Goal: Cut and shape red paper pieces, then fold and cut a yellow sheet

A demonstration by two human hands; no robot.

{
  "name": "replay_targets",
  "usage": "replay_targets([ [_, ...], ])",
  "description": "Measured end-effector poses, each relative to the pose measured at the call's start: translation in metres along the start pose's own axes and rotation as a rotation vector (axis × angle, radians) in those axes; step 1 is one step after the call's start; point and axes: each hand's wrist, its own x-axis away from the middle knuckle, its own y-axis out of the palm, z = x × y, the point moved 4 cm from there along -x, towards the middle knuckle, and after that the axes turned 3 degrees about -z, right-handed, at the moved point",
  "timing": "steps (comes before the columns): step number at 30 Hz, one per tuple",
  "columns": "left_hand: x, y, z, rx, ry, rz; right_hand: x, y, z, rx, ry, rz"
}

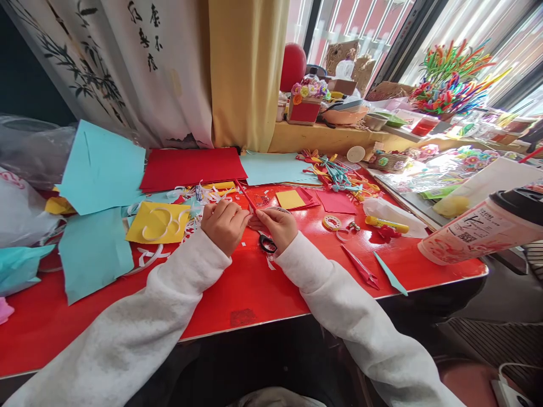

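The slim red strip (245,194) is up between both hands, over the middle of the bench (263,294), its free end leaning away toward eleven o'clock. The fingers of the right hand (280,225) pinch its near end between thumb and forefinger. Those of the left hand (227,225) are curled narrow and appear to close on the same end, though the knuckles hide much of the contact.

It looks like folded or rolled paper; which of the two cannot be told. It should weigh almost nothing and be fairly stiff along its length, yet crush or crease easily if squeezed across. Dry paper should slip little, so a light fingertip pinch ought to suffice. The safest hold is probably the near end, pressing flat along the layers; pulling on the free end could bend it or let the layers spring apart.

Just toward six o'clock of the hands lie black-handled scissors (267,244), partly covered by the right hand. Toward ten o'clock are large red sheets (190,169), toward two a yellow square (291,199), toward three a tape roll (331,223), and toward four a folded red piece (360,267), pointed at its far end.
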Motion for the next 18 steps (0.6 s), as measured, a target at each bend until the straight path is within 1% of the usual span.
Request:
replay_targets([
  [5, -0.001, 0.0, 0.002, 0.034, 0.008, 0.024, 0.002, 0.0, 0.0, 0.103, -0.058, 0.025],
  [9, -0.001, 0.003, 0.002, 0.04, 0.0, -0.003, 0.002, -0.002, 0.003, 0.201, -0.107, 0.02],
  [13, -0.001, 0.003, 0.002, 0.098, -0.013, -0.021, 0.002, -0.004, 0.008, 0.287, -0.133, 0.027],
  [18, -0.001, 0.003, 0.003, 0.088, -0.003, -0.051, 0.001, -0.004, 0.011, 0.317, -0.151, 0.033],
])
